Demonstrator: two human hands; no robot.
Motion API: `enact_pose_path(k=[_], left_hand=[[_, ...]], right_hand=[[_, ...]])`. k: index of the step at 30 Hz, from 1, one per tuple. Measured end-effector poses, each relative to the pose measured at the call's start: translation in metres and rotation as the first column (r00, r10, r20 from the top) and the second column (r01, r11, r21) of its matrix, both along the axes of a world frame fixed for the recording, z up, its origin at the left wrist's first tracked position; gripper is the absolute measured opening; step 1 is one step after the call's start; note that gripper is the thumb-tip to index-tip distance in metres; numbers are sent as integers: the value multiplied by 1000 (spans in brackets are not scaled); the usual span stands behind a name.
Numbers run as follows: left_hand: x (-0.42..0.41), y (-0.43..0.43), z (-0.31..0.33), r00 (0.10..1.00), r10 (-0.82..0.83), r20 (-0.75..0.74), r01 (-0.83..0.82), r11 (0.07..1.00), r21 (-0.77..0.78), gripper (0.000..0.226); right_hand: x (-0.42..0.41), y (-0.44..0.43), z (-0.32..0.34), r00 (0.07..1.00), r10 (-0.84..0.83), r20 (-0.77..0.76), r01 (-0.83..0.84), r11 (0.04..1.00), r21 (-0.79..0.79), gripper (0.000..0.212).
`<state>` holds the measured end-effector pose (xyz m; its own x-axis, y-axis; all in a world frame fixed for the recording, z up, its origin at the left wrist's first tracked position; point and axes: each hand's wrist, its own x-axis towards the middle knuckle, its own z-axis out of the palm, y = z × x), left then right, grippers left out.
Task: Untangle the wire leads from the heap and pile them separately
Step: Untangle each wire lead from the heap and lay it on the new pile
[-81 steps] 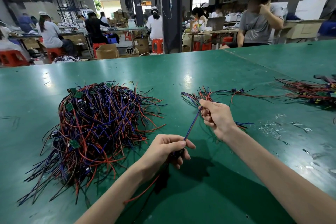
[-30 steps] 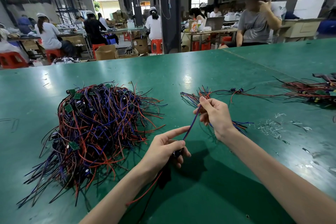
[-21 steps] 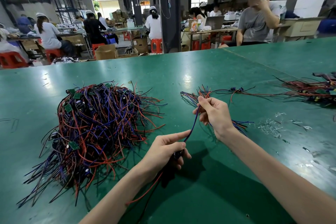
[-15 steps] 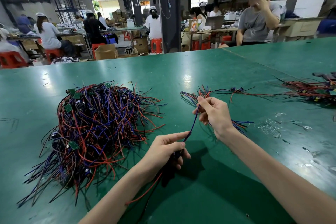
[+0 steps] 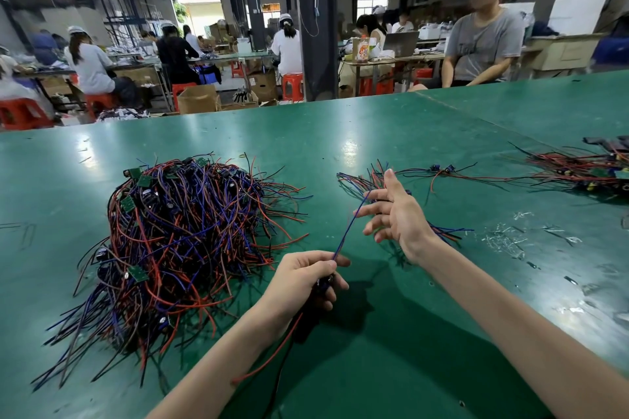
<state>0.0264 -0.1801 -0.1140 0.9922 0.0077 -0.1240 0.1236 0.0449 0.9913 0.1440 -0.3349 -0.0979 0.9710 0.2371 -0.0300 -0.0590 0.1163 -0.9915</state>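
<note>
The left hand (image 5: pixel 306 277) grips a wire lead (image 5: pixel 349 231) at its near end. The right hand (image 5: pixel 396 213) is spread wide, its fingertips beside the lead's far tip. The blue strand runs straight, away and rightward, above the table (image 5: pixel 374 350). The heap (image 5: pixel 183 231) lies to the left, a small sorted pile (image 5: pixel 354 180) behind the right hand, and another bundle (image 5: pixel 578 167) far right.

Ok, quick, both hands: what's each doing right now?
Left hand: gripping a blue wire lead.
Right hand: open, fingers spread, holding nothing.
</note>
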Motion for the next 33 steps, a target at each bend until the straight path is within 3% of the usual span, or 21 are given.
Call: enact_pose_path(k=[4, 7, 11, 15, 20, 25, 28, 33], left_hand=[[2, 4, 1, 995, 78, 61, -76, 997, -33, 23], [4, 8, 2, 977, 182, 107, -177, 983, -55, 21], [6, 14, 6, 942, 280, 182, -279, 960, -34, 16], [7, 15, 8, 940, 297, 167, -280, 952, -121, 13], [7, 13, 9, 958, 259, 123, -231, 951, -203, 11], [9, 13, 5, 961, 247, 123, -207, 940, -270, 13], [9, 13, 4, 972, 205, 116, -159, 935, -317, 20], [7, 10, -3, 992, 107, 61, -93, 976, -199, 18]], right_hand=[[-5, 5, -3, 998, 52, -37, -56, 992, -110, 46], [-14, 11, -6, 979, 199, -53, -204, 968, -146, 28], [-31, 19, -6, 880, 459, -121, -468, 881, -62, 28], [-47, 27, -10, 779, 617, -114, -627, 773, -97, 19], [-58, 38, -21, 845, 534, 3, -531, 840, -109, 4], [-59, 41, -24, 896, 442, 31, -435, 891, -132, 11], [-57, 41, -21, 912, 407, 56, -403, 913, -66, 9], [-44, 33, -12, 952, 301, 59, -300, 954, -30, 9]])
